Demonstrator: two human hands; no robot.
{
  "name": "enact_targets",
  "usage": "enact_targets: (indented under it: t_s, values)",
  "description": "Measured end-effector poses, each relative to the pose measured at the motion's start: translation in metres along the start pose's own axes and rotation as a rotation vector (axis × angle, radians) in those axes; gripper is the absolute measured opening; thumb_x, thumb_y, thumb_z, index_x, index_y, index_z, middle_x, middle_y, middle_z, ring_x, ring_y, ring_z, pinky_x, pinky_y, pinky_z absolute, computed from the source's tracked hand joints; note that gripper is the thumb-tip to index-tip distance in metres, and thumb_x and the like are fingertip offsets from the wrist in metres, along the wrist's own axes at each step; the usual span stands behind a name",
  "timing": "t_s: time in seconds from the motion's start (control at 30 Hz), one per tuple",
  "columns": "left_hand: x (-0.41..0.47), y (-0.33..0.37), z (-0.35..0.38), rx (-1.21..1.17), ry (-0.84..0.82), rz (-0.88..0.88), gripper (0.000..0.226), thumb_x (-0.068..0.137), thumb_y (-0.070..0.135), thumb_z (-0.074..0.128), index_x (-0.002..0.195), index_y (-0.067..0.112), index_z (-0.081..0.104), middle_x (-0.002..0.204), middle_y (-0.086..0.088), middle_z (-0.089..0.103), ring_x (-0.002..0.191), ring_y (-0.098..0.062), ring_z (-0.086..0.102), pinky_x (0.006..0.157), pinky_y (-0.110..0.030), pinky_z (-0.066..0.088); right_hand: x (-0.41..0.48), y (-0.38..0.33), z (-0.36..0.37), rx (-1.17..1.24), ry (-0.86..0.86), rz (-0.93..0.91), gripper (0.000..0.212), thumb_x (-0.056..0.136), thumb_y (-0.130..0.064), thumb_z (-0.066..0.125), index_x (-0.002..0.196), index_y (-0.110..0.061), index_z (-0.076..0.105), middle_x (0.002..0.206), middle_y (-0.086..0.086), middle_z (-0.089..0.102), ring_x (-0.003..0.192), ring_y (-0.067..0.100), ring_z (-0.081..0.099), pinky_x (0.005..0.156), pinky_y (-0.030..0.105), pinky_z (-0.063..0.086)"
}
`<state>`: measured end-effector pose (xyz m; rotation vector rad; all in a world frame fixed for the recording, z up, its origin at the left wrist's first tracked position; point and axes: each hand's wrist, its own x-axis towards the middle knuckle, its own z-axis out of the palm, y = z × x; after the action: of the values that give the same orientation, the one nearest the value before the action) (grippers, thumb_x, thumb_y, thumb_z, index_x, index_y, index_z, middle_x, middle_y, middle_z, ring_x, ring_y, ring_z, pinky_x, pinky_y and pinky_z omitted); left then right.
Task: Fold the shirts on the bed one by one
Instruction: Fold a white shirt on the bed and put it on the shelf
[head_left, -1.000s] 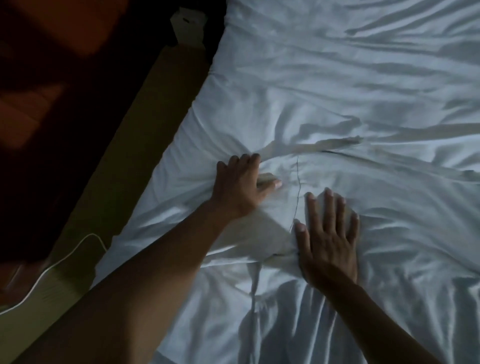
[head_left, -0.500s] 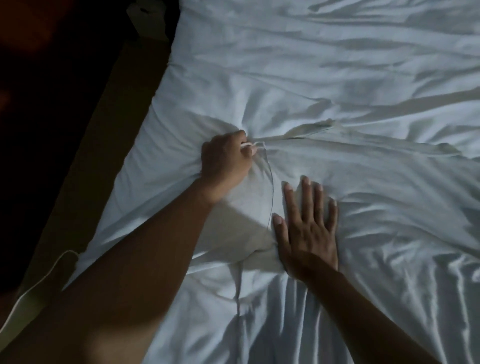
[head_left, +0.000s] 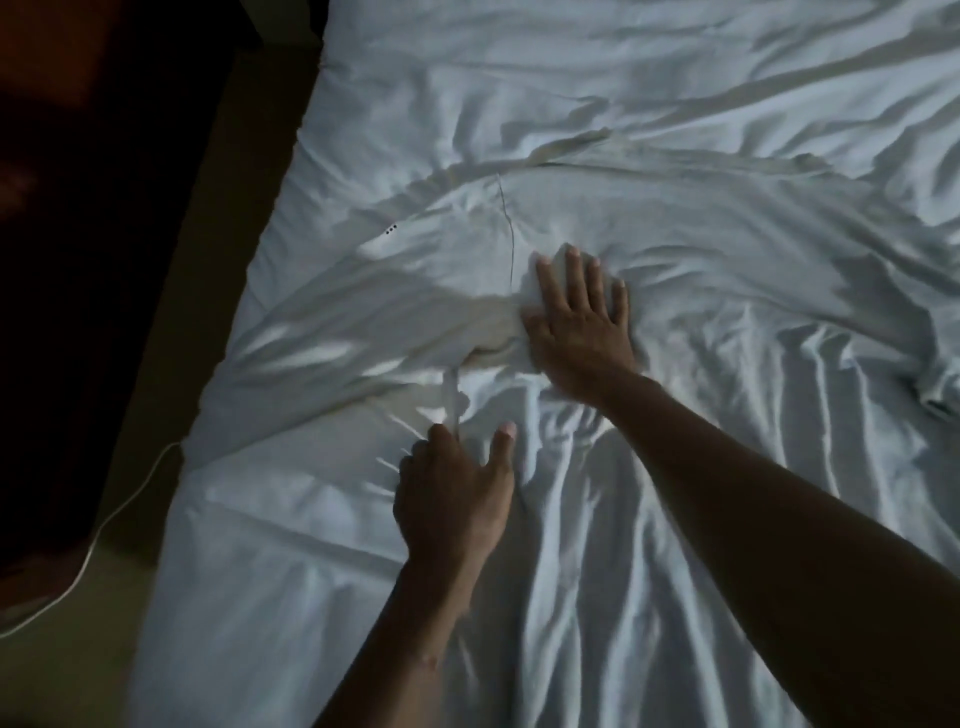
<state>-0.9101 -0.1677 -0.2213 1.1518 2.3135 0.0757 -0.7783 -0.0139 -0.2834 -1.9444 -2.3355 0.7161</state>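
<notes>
Head view is showing the white shirt (head_left: 701, 223) lying spread across the middle of the bed (head_left: 623, 57), hard to separate from the white sheet in the dim light. The right hand (head_left: 582, 322) is pressing flat on it, fingers straight, gripping nothing. The left hand (head_left: 452, 499) is lying nearer, thumb spread, fingertips at a narrow ridge of cloth; whether it is pinching that ridge I cannot tell. In my judgement the flat hand should be anchoring the crease while the other is drawing cloth over evenly. No brand or label is showing legibly; three tiny dark dots (head_left: 390, 228) at left are too small to read. A white cable (head_left: 119, 519) is trailing on the floor, left.
</notes>
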Motion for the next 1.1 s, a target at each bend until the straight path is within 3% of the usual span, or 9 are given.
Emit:
enact_targets:
  t_s: [0.1, 0.17, 0.27, 0.37, 0.5, 0.6, 0.77, 0.93, 1.1]
  values:
    - [-0.004, -0.002, 0.001, -0.077, -0.126, -0.018, 0.037, 0.098, 0.042, 0.056, 0.108, 0.008, 0.067, 0.114, -0.019, 0.071, 0.111, -0.039, 0.066, 0.089, -0.040, 0.051, -0.064, 0.004, -0.002, 0.046, -0.048, 0.005, 0.066, 0.106, -0.056, 0.017, 0.166, -0.032, 0.003, 0.174, 0.002, -0.007, 0.160, 0.021, -0.008, 0.128, 0.044, -0.007]
    - [0.002, -0.014, -0.002, -0.210, -0.051, -0.023, 0.024, 0.101, 0.029, 0.056, 0.093, 0.008, 0.064, 0.104, -0.021, 0.071, 0.102, -0.040, 0.067, 0.079, -0.038, 0.046, -0.125, 0.011, 0.005, 0.003, -0.059, -0.004, 0.073, 0.101, -0.058, 0.010, 0.167, -0.026, 0.006, 0.174, 0.003, -0.004, 0.160, 0.021, -0.007, 0.129, 0.044, -0.006]
    - [-0.003, -0.039, -0.010, -0.423, 0.064, -0.003, 0.042, 0.101, 0.037, 0.063, 0.069, 0.011, 0.056, 0.079, -0.017, 0.069, 0.087, -0.040, 0.066, 0.073, -0.039, 0.042, -0.214, 0.029, 0.020, -0.070, -0.037, -0.002, 0.072, 0.103, -0.057, 0.016, 0.166, -0.023, 0.013, 0.174, 0.005, 0.003, 0.160, 0.022, -0.003, 0.129, 0.047, -0.004]
    - [-0.042, -0.061, -0.004, -0.592, -0.093, -0.142, 0.061, 0.093, 0.057, 0.069, 0.059, 0.008, 0.058, 0.056, -0.002, 0.062, 0.068, -0.029, 0.065, 0.068, -0.040, 0.048, -0.286, 0.045, 0.032, -0.100, -0.037, 0.005, 0.070, 0.105, -0.057, 0.019, 0.166, -0.024, 0.012, 0.174, 0.003, 0.002, 0.160, 0.022, -0.004, 0.129, 0.046, -0.005]
    - [-0.118, -0.088, 0.022, -0.742, -0.207, -0.210, 0.024, 0.090, 0.032, 0.079, 0.071, 0.019, 0.074, 0.063, 0.013, 0.073, 0.075, -0.012, 0.071, 0.066, -0.027, 0.050, -0.350, 0.051, 0.038, -0.117, -0.059, 0.034, 0.068, 0.106, -0.059, 0.015, 0.166, -0.030, 0.001, 0.173, -0.003, -0.011, 0.159, 0.019, -0.015, 0.128, 0.047, -0.006]
    - [-0.155, -0.104, 0.039, -0.806, -0.155, -0.186, 0.019, 0.094, 0.031, 0.073, 0.087, 0.014, 0.078, 0.076, 0.001, 0.077, 0.082, -0.022, 0.073, 0.071, -0.034, 0.056, -0.370, 0.051, 0.041, -0.115, -0.051, 0.037, 0.068, 0.106, -0.059, 0.012, 0.166, -0.031, -0.002, 0.173, -0.002, -0.013, 0.159, 0.020, -0.015, 0.128, 0.048, -0.007]
    - [-0.161, -0.138, 0.035, -0.569, 0.167, -0.064, 0.041, 0.102, 0.041, 0.064, 0.074, 0.011, 0.061, 0.069, -0.006, 0.063, 0.070, -0.030, 0.062, 0.064, -0.036, 0.040, -0.384, 0.054, 0.044, -0.129, -0.065, 0.016, 0.069, 0.104, -0.062, 0.001, 0.165, -0.031, -0.006, 0.173, 0.001, -0.012, 0.160, 0.025, -0.009, 0.128, 0.051, -0.004]
    - [-0.162, -0.162, 0.022, -0.285, 0.299, 0.035, 0.055, 0.106, 0.050, 0.050, 0.066, 0.012, 0.046, 0.061, -0.004, 0.054, 0.061, -0.029, 0.057, 0.053, -0.033, 0.031, -0.399, 0.062, 0.043, -0.123, -0.077, 0.004, 0.069, 0.104, -0.061, 0.006, 0.166, -0.032, -0.002, 0.174, 0.002, -0.005, 0.160, 0.025, -0.004, 0.128, 0.047, -0.006]
    - [-0.182, -0.142, 0.028, 0.144, 0.497, 0.164, 0.019, 0.095, 0.019, 0.060, 0.109, 0.007, 0.060, 0.100, -0.020, 0.061, 0.088, -0.040, 0.060, 0.066, -0.042, 0.045, -0.417, 0.071, 0.018, 0.036, 0.178, 0.037, 0.056, 0.104, -0.046, 0.028, 0.146, -0.018, 0.054, 0.152, 0.009, 0.051, 0.138, 0.031, 0.045, 0.113, 0.050, 0.032]
